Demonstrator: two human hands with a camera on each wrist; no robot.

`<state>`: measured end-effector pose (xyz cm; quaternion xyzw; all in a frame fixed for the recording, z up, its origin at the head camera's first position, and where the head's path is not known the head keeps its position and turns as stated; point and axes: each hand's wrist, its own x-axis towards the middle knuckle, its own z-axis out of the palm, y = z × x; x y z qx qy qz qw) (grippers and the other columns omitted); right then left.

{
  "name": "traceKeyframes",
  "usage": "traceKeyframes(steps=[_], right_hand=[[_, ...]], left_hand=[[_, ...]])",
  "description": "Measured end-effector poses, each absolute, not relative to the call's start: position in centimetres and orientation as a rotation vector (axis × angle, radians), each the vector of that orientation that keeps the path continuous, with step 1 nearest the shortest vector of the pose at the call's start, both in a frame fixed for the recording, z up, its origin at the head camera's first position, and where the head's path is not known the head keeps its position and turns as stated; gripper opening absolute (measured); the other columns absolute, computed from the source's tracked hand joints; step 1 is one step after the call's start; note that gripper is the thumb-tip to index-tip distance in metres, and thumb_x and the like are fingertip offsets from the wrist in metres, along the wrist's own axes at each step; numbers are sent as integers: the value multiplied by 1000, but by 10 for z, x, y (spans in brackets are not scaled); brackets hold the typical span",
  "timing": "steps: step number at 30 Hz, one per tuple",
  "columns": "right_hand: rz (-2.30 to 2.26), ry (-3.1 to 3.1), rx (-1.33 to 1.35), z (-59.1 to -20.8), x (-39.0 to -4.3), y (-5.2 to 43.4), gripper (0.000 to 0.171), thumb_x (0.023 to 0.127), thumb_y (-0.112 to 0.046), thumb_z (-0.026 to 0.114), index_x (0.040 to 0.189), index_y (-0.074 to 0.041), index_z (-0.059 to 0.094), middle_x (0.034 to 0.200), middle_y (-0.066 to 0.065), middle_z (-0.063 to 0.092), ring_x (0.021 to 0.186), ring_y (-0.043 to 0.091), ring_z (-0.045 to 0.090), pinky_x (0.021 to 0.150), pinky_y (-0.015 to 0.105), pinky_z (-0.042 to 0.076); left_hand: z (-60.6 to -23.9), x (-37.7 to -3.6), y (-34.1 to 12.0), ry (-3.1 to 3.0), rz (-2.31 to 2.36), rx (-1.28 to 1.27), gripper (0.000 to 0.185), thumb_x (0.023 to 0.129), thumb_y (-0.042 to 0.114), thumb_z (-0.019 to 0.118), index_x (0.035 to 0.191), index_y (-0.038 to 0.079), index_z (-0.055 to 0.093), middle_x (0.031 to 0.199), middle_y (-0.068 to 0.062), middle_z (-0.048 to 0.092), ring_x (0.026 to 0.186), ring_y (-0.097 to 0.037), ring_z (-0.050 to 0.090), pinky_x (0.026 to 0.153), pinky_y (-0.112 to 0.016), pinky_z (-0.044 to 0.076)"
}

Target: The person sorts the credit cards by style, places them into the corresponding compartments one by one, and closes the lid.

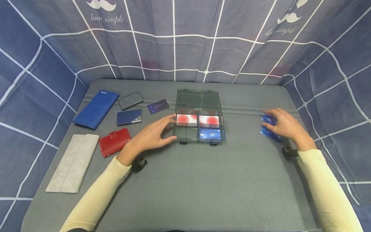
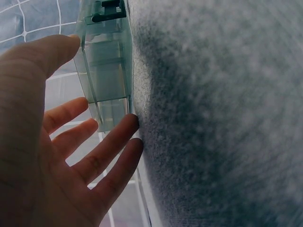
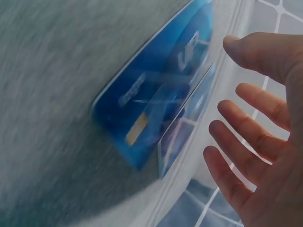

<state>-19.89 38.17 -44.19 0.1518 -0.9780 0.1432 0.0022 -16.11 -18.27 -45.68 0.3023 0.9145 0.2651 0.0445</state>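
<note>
Blue cards (image 1: 270,134) slant lengthwise, far left to near right; left hand (image 1: 153,134) and right hand (image 1: 284,124), fingers spread, grip nothing.

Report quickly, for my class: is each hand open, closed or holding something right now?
Left hand: open, at the plastic box, gripping nothing.
Right hand: open, near the blue cards, holding nothing.

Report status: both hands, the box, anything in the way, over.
Left hand at left side of box, fingers spread. Right hand at two blue cards, not gripping. Lid open, VIP card inside. Possible obstruction: red wallet beside left wrist.
</note>
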Motion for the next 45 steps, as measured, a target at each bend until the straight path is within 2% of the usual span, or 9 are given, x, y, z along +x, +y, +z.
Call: traceKeyframes(steps=[8, 18, 25, 31, 38, 45], right_hand=[[411, -3067, 493, -445, -195, 400, 56, 91, -24, 86, 135, 5, 66, 129, 33, 63, 118, 52, 61, 95, 71, 48], [415, -3100, 428, -449, -192, 419, 56, 93, -27, 84, 137, 3, 66, 129, 34, 63, 119, 54, 60, 95, 73, 46], [416, -3137, 367, -451, -191, 428, 56, 96, -28, 81, 137, 7, 64, 130, 38, 59, 121, 58, 56, 98, 76, 43], [453, -3109, 391, -454, -192, 431, 56, 93, -25, 83, 133, 10, 66, 128, 40, 59, 119, 59, 56, 99, 75, 42], [493, -3069, 455, -453, -198, 431, 53, 86, -18, 89, 125, 11, 70, 121, 39, 66, 116, 55, 58, 98, 70, 42], [416, -3137, 340, -448, -198, 427, 58, 87, -29, 88, 128, 7, 70, 126, 35, 65, 118, 54, 59, 90, 73, 46]], left_hand=[[-457, -162, -182, 2789, 812, 933, 72, 99, 50, 75, 156, 12, 52, 172, -3, 39, 142, -30, 57, 113, -57, 48], [-456, -162, -183, 2791, 810, 918, 74, 99, 51, 75, 157, 12, 51, 173, -2, 38, 144, -31, 55, 115, -58, 46], [-457, -162, -182, 2793, 816, 937, 73, 99, 51, 75, 156, 12, 52, 173, -2, 38, 146, -30, 53, 116, -57, 46], [-457, -162, -182, 2796, 814, 936, 73, 99, 50, 75, 157, 11, 52, 173, -3, 38, 145, -30, 55, 115, -57, 47], [-457, -161, -183, 2798, 808, 918, 73, 99, 50, 75, 157, 12, 52, 172, -2, 40, 140, -28, 59, 112, -57, 49], [-457, -161, -183, 2804, 801, 923, 70, 99, 52, 74, 155, 14, 53, 173, 1, 38, 143, -28, 56, 112, -57, 49]])
